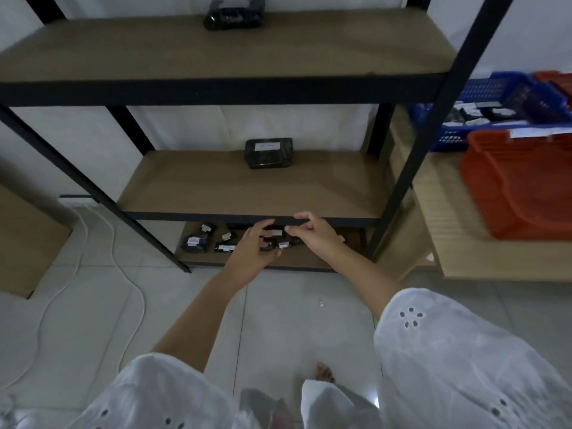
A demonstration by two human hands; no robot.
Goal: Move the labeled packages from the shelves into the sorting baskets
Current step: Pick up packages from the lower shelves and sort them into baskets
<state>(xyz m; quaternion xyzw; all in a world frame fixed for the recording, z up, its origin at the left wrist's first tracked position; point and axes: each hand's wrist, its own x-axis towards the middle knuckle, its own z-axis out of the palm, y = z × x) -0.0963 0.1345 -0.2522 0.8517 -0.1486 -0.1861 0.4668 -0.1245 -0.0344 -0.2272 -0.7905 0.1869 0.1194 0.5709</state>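
Both hands were low at the bottom shelf (298, 258), 12 o'clock from the person. The left hand (252, 246) had its fingers curled round a black labeled package (270, 244) at the shelf's front. The right hand (312, 235) sat just beside it at 3 o'clock, fingers curled narrow, thumb close to the same package. Could not tell whether it gripped anything.

More loose packages (198, 241) lay on the bottom shelf at 9 o'clock of the left hand, white labels up. One middle-shelf package (268, 153) sat alone toward the back, at 12 o'clock of the hands. One top-shelf package (233, 13) sat further up at 12 o'clock.

At 2 o'clock, a blue basket (495, 94) with packages inside stood on the desk (448, 243). A red basket (520, 193) was near it, closer to the person. A cardboard box (21, 239) stood at 9 o'clock. A white cable (62, 289) ran over the floor (278, 305) beside it.
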